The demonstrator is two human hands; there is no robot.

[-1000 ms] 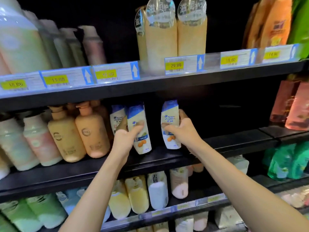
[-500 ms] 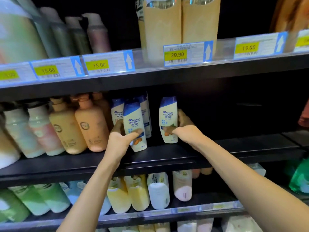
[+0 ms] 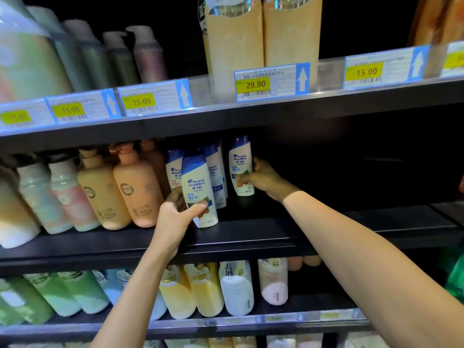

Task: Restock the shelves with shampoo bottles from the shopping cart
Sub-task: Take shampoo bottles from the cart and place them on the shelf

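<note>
My left hand [image 3: 175,213] grips a white shampoo bottle with a blue cap [image 3: 198,183] near its base, at the front of the black middle shelf [image 3: 251,237]. Deeper in the same shelf, my right hand [image 3: 261,179] holds a second white and blue shampoo bottle [image 3: 240,163], upright, with fingers behind it and the thumb on its front. Two or three more of these bottles [image 3: 216,169] stand between and behind them. The shopping cart is out of view.
Peach pump bottles [image 3: 136,189] crowd the middle shelf left of my left hand. To the right of my right hand the shelf is dark and bare. Tall tan bottles [image 3: 236,46] stand above, behind price tags [image 3: 271,81]. Yellow, white and green bottles [image 3: 208,290] fill the lower shelf.
Both hands have pushed their bottles further back onto the middle shelf; the right bottle has gone deeper. The view has moved closer to the shelf.
</note>
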